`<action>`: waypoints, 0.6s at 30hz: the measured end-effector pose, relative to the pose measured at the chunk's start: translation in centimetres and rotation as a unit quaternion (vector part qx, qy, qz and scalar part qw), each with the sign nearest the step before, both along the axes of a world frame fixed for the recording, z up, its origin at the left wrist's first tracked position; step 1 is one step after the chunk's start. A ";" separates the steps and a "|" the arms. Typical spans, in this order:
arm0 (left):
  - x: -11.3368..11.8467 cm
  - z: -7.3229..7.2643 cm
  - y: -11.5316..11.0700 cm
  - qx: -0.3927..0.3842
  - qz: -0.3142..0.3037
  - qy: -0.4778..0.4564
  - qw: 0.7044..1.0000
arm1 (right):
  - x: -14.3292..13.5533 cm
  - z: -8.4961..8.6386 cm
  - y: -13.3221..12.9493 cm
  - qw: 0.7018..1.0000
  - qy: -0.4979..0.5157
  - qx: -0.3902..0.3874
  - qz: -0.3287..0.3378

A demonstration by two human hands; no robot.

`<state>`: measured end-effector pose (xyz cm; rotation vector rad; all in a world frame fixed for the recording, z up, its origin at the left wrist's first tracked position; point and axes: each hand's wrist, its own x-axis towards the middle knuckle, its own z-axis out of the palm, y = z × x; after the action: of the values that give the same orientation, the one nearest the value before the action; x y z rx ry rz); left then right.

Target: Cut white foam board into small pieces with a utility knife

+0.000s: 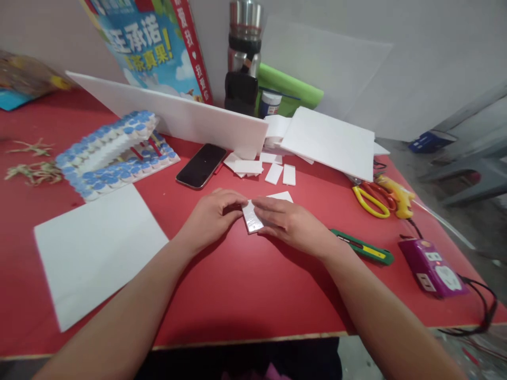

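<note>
A small white foam board piece (252,219) with a shiny face lies between my hands at the middle of the red table. My left hand (216,214) pinches its left edge, thumb and fingers closed at the corner. From the other side, my right hand (287,219) grips it, fingers across its face and thumb by the near edge. Partly hidden behind my right fingers is another white piece (282,196). Several small white rectangles (273,173) lie just beyond my hands, beside a dark phone (201,165).
A large white sheet (99,253) and a blue-and-white model (114,153) sit left. A long white board (170,113) stands behind. To the right are a green utility knife (364,248), scissors (370,203), a yellow glue gun (398,195) and a purple power strip (431,268).
</note>
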<state>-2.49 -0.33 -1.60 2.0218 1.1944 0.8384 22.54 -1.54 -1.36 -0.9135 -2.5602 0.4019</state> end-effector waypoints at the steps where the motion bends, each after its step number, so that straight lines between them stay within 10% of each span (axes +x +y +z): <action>1: 0.0 -0.1 0.0 0.002 0.001 0.002 1.000 | 0.0 0.0 0.0 1.000 0.000 0.005 0.001; 18: -0.2 -1.0 0.4 0.006 0.005 -0.051 0.999 | -0.2 -0.2 -0.4 0.996 -0.021 0.080 0.028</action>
<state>-2.72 0.06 -2.58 1.9604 1.1446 0.9447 22.34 -1.93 -1.51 -0.8023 -2.6170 0.1899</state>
